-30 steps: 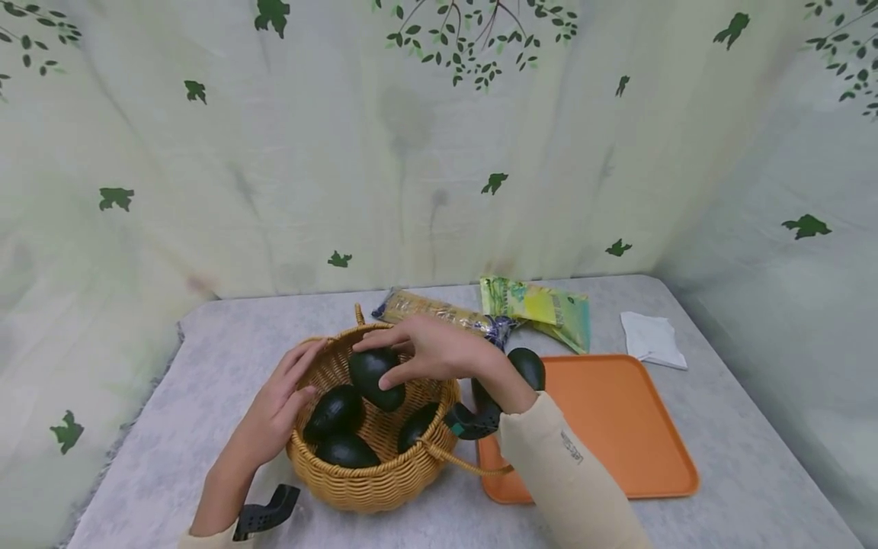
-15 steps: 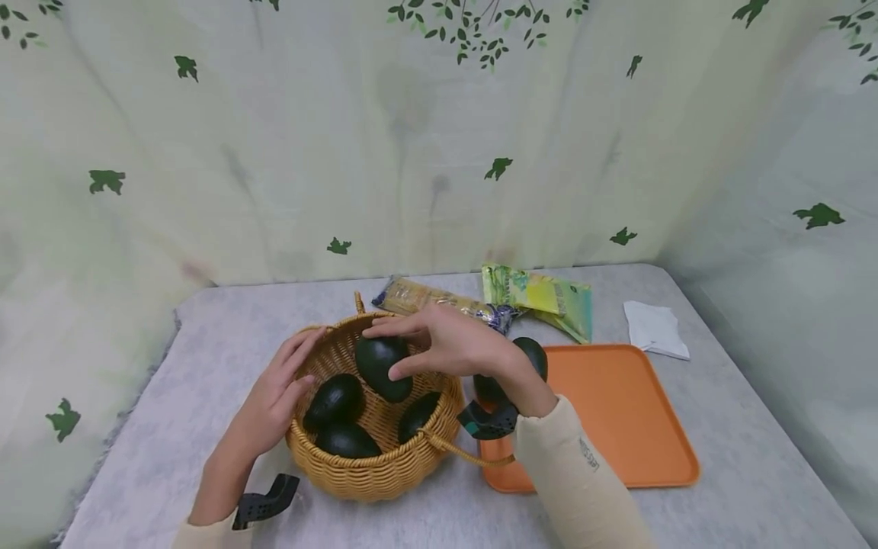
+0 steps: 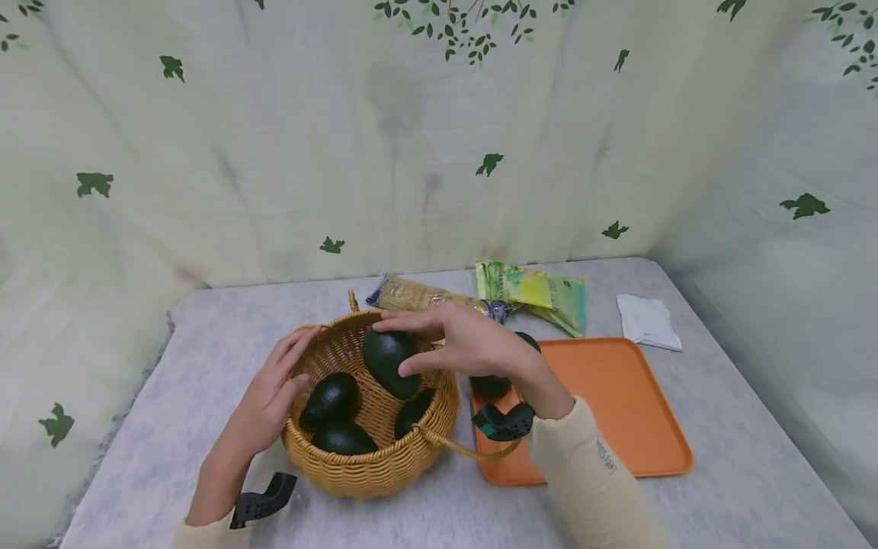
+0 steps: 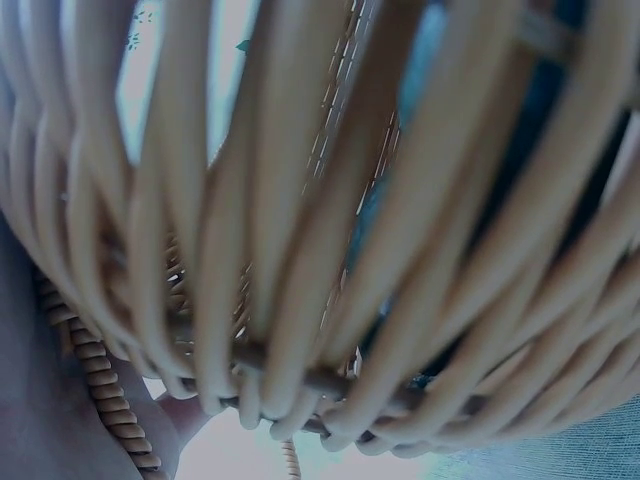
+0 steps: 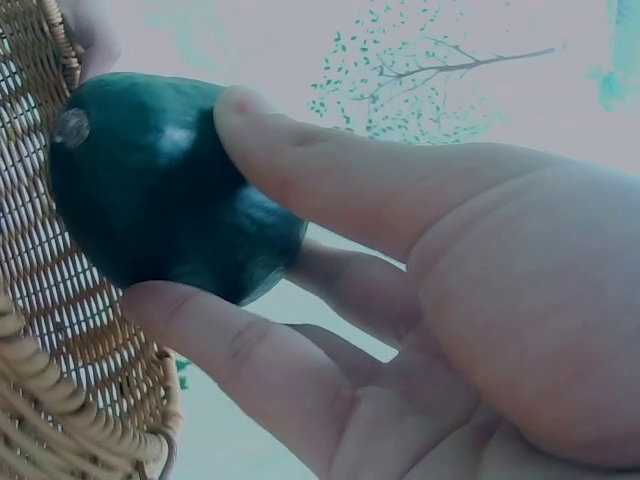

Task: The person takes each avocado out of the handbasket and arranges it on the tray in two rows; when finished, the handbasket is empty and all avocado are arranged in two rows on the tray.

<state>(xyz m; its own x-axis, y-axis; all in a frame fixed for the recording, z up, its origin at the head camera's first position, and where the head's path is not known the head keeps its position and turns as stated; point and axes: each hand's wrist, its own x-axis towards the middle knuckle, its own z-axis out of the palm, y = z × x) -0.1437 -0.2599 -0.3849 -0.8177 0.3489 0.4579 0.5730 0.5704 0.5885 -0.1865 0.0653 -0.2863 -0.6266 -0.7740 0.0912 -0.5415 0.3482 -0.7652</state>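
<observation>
My right hand pinches a dark green avocado between thumb and fingers, inside the upper part of the wicker basket. The right wrist view shows this avocado with its stem end facing away from the palm, beside the basket's wall. At the basket's left rim my left hand holds on, fingers along the edge and thumb over it. Woven strands fill most of the left wrist view. Lower in the basket lie more avocados: one left, one near the front, one right.
An orange tray stands right of the basket, with avocados at its left end, partly behind my right wrist. The basket's handle overlaps it. Behind lie a noodle-like packet, green-yellow packets and a white folded tissue.
My right hand has shifted slightly right with the avocado still pinched in it. The left hand stays at the basket's rim. The head view has tilted a little.
</observation>
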